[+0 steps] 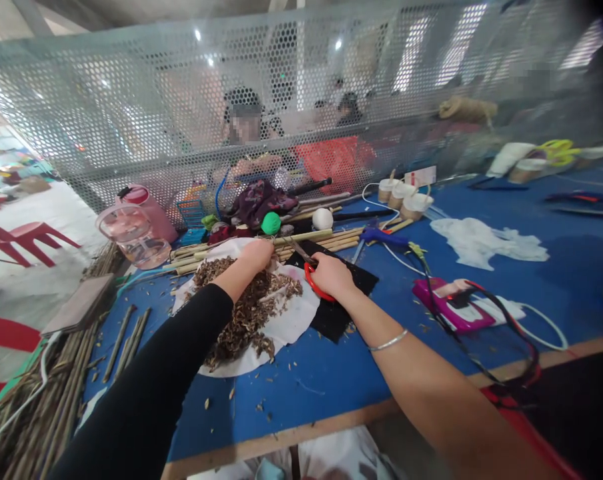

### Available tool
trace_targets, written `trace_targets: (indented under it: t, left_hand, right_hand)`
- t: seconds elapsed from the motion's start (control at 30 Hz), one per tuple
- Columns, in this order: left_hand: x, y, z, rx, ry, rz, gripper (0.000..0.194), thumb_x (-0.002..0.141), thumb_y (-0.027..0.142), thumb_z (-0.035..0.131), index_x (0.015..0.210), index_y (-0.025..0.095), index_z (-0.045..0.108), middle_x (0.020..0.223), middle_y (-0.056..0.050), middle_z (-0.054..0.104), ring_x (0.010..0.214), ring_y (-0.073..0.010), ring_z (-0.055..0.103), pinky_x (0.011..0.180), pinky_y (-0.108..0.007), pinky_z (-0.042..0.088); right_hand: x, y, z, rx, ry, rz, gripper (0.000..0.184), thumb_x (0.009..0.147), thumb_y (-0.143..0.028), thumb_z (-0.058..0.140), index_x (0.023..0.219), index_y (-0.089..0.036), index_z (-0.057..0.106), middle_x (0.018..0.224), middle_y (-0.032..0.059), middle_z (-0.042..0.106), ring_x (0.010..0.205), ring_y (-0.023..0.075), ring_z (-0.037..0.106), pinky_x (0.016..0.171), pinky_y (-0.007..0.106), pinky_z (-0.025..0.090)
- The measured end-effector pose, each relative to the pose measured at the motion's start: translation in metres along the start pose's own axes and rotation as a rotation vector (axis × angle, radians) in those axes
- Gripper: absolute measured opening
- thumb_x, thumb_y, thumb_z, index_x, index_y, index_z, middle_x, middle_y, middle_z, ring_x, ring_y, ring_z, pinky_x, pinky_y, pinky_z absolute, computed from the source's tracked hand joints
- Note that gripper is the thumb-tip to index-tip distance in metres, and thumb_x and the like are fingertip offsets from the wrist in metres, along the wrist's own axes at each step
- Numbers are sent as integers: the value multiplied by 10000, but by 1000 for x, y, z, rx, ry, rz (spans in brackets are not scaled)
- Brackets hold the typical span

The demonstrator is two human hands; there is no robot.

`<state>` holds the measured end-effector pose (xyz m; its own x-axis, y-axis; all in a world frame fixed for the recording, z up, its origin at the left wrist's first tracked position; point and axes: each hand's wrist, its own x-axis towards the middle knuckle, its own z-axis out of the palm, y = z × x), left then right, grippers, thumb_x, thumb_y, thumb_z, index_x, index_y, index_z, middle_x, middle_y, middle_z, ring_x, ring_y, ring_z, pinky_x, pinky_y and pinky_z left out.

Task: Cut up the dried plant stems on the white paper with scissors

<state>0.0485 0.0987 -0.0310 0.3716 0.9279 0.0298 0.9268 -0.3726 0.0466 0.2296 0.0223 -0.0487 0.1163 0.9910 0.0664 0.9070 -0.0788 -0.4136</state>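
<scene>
My right hand is closed around a pair of scissors with red handles, the blades pointing away to the upper left. My left hand is beyond a heap of brown dried flakes, close to the scissor tips. Its fingers are bent together, and what they grip is too small or hidden to make out. The flakes lie on a white round sheet on the blue table. A black square sheet is partly under the white one, below my right hand.
Bamboo sticks, a green ball and a white ball lie behind my hands. A blue glue gun, a magenta box with cables and a white plastic bag are rightward. A clear jug stands left, before a perforated screen.
</scene>
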Motion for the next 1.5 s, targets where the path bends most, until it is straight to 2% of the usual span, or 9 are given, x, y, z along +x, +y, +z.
trace_targets:
  t: [0.23, 0.37, 0.47, 0.63, 0.8, 0.93, 1.17, 1.37, 1.5]
  left_hand:
    - [-5, -4, -3, -103, 154, -94, 272, 840, 165, 369, 1004, 137, 583, 946, -142, 659, 887, -210, 612, 773, -294, 453]
    - [-3, -1, -7, -313, 260, -242, 249, 851, 205, 373, 1023, 149, 543, 963, -118, 656, 914, -190, 600, 788, -275, 446]
    - [-2, -2, -4, -431, 238, -283, 244, 854, 245, 387, 1029, 143, 523, 944, -116, 657, 878, -183, 605, 768, -275, 452]
    - [-10, 0, -3, -334, 224, -144, 408, 791, 205, 483, 1195, 161, 451, 923, -98, 666, 846, -191, 612, 746, -281, 456]
    - [-30, 11, -8, -81, -3, 50, 167, 727, 222, 553, 825, 174, 679, 904, -107, 675, 876, -238, 611, 787, -316, 450]
    - [-46, 23, -4, -62, -126, 61, 207, 745, 269, 544, 831, 170, 705, 839, -123, 686, 821, -252, 627, 764, -345, 462]
    - [-51, 35, -1, -73, -117, 22, 241, 787, 222, 480, 877, 147, 690, 890, -145, 677, 846, -245, 629, 779, -353, 459]
    - [-51, 34, 4, -116, -116, 39, 217, 771, 213, 470, 757, 125, 667, 805, -139, 672, 761, -217, 619, 713, -300, 458]
    - [-59, 27, 1, -215, 64, -25, 228, 799, 219, 431, 794, 131, 641, 842, -132, 662, 760, -201, 603, 707, -292, 444]
  right_hand:
    - [1, -1, -7, 24, 15, -32, 260, 758, -265, 510, 982, -224, 634, 922, 95, 695, 837, 236, 635, 643, 273, 419]
    - [-1, -1, -18, 30, 39, -43, 311, 720, -225, 528, 1016, -225, 623, 944, 83, 693, 838, 233, 629, 613, 258, 403]
    - [-2, 1, -22, 28, 38, -63, 328, 707, -231, 537, 1024, -234, 617, 942, 69, 694, 824, 225, 626, 598, 254, 397]
    - [0, 6, -23, -8, 25, -56, 269, 717, -279, 526, 955, -218, 638, 919, 94, 692, 812, 250, 623, 595, 280, 388]
    - [0, 5, -23, -28, 40, -33, 293, 733, -379, 525, 959, -224, 629, 933, 103, 683, 842, 278, 616, 588, 295, 383]
    - [-3, 0, -22, -20, 29, -47, 332, 720, -428, 555, 985, -238, 616, 930, 88, 684, 827, 265, 615, 588, 289, 386]
    - [-6, -4, -21, -20, 18, -63, 347, 718, -426, 571, 1006, -236, 603, 937, 73, 686, 844, 243, 615, 615, 274, 398]
    - [-8, -4, -19, -13, 21, -90, 326, 747, -439, 545, 999, -240, 598, 916, 65, 689, 829, 238, 619, 608, 271, 388]
    - [-8, -3, -18, 64, 58, -171, 407, 734, -525, 557, 1003, -221, 589, 851, 68, 683, 788, 226, 616, 608, 264, 384]
